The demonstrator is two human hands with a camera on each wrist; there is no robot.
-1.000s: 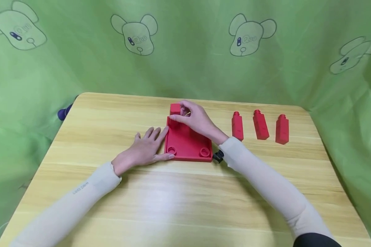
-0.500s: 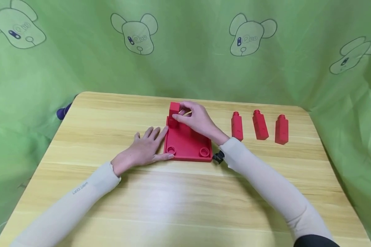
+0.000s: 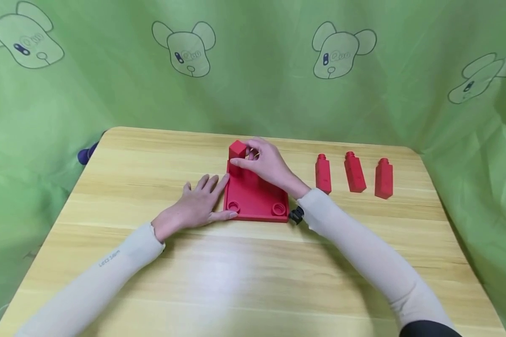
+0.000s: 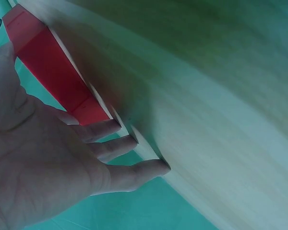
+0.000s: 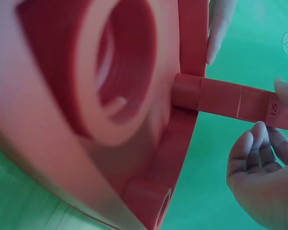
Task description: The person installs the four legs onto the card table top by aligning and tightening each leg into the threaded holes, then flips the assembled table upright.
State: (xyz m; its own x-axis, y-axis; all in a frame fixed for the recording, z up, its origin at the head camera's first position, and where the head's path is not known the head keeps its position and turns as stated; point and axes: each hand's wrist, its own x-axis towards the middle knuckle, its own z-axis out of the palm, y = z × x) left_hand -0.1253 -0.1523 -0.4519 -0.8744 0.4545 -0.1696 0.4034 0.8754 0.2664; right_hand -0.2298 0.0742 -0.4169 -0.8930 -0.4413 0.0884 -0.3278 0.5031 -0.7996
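A square red tray-like tabletop (image 3: 257,193) lies underside up, with round threaded sockets (image 3: 279,208) at its corners. In its far left socket a square red leg (image 3: 237,150) stands upright; the right wrist view shows the leg (image 5: 221,98) seated against the socket, marked "125". My right hand (image 3: 270,164) pinches the leg near its upper end between thumb and fingertips. Flat on the table, my left hand (image 3: 196,206) spreads its fingers against the tabletop's left side, thumb at the near left corner. In the left wrist view the straight fingers (image 4: 134,173) touch the wood.
Three more red legs (image 3: 323,173) with threaded ends lie in a row on the wooden table (image 3: 219,271) to the right. A green curtain (image 3: 261,93) hangs behind. A small black device (image 3: 296,215) shows at the right wrist.
The upright leg has turned about its axis, so a corner of its top now points forward. My right fingers have shifted slightly on it. The left hand stays put.
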